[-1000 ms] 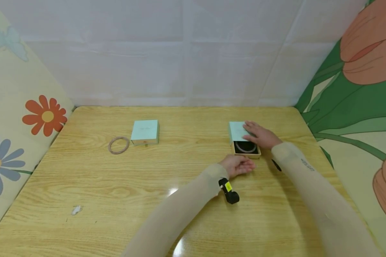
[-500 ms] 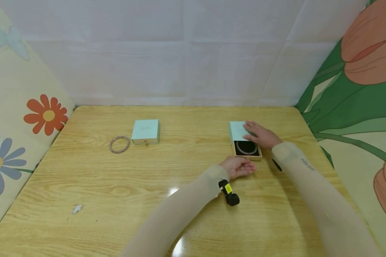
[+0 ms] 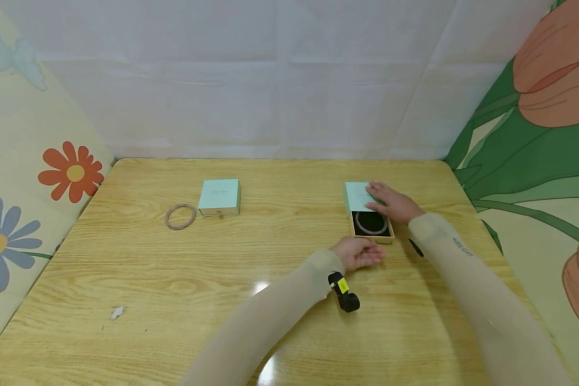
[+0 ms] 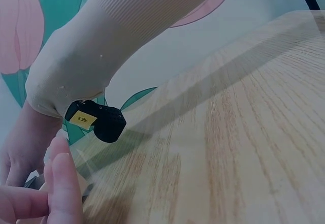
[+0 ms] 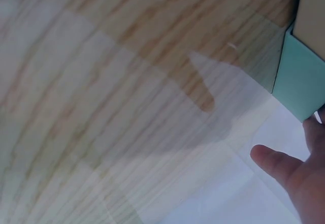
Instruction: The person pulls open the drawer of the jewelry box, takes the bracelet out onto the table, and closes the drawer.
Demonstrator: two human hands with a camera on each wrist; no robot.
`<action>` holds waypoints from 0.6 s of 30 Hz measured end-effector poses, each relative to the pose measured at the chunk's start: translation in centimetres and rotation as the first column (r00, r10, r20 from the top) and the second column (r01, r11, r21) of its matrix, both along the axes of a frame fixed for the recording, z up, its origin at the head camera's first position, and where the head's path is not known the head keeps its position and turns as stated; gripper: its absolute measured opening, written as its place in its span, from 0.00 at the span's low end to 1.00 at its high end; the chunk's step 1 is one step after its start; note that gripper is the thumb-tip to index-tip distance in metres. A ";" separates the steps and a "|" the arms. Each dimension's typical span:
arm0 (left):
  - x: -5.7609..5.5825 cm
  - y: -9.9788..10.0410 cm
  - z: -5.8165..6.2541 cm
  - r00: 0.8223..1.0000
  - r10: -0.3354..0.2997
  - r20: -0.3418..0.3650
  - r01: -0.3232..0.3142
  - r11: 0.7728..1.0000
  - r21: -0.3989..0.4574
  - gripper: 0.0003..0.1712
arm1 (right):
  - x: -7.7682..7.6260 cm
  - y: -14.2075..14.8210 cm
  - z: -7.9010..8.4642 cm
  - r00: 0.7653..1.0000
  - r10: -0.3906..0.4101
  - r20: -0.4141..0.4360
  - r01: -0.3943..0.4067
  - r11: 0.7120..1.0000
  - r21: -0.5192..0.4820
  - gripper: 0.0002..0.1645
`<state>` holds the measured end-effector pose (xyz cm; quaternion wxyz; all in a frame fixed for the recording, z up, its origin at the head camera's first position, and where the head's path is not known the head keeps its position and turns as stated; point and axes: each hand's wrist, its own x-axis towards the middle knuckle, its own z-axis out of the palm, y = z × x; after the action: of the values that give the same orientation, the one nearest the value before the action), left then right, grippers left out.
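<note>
Right box: pale blue cover (image 3: 358, 199), on the right of the wooden table (image 3: 251, 252) toward its far edge; upright.
Drawer: tan-edged drawer (image 3: 387, 240) of the right box, partly out on the near side, black inside.
Bangle in drawer: one thin ring, the inner bangle (image 3: 372, 233), lying flat on the black interior.
Right hand: right hand (image 3: 394, 205) rests on the right part of the cover's top, fingers extended, clasping nothing that shows.
Left hand: left hand (image 3: 359, 254) just beside the drawer's near edge, fingers loosely extended; whether thumb and fingertips pinch the edge or a tab cannot be told.
Left box: second pale blue box (image 3: 220, 194), left of centre, drawer in, small tab at its near side.
Loose bangle: pinkish ring, the outer bangle (image 3: 166, 219), flat on the table just left of the second box.
Left wrist: black device (image 3: 344, 294) with a yellow label.
Table surface: white mark (image 3: 118, 312), near left.
</note>
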<state>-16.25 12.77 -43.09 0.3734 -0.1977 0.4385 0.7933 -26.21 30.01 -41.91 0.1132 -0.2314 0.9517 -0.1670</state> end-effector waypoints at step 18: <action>0.4 0.1 -0.1 1.000 -0.015 -0.011 0.015 1.000 -0.006 0.12 | 0.0 -0.1 0.0 1.000 -0.002 0.004 0.002 1.000 0.002 0.40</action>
<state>-15.84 12.90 -43.20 0.3762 -0.1912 0.4445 0.7902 -26.20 29.95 -41.87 0.1151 -0.2300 0.9519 -0.1663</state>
